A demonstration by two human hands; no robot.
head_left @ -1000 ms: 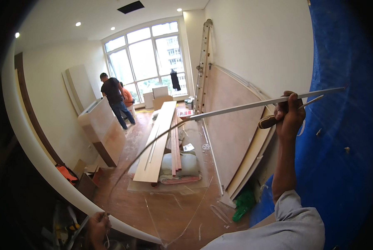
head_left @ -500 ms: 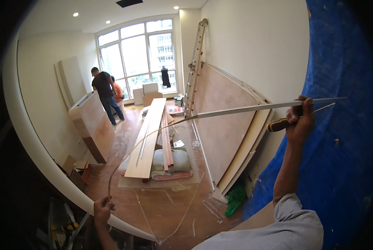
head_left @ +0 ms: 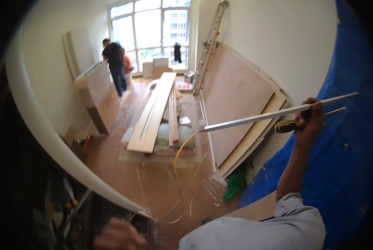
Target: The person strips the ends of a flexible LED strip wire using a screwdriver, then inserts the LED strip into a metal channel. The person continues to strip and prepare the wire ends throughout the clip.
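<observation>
My right hand, raised at the right, is closed around a long narrow silver metal profile and a screwdriver. The screwdriver has a dark and yellow handle, and its shaft points right, below the profile. Out of the profile's left end comes a thin flexible yellowish strip, which curves down toward the floor. Low at the lower edge, my left hand is smeared by motion, so its fingers cannot be read. The strip hangs apart from it.
Boards lie over bags on the floor ahead. Large panels and a ladder lean on the right wall. Blue sheeting hangs at the right. Tools are at lower left. Two people stand near the window.
My left hand has let go of the strip and dropped to the lower edge. The strip now hangs down from the profile. My right hand appears slightly further right, and the view has tilted down.
</observation>
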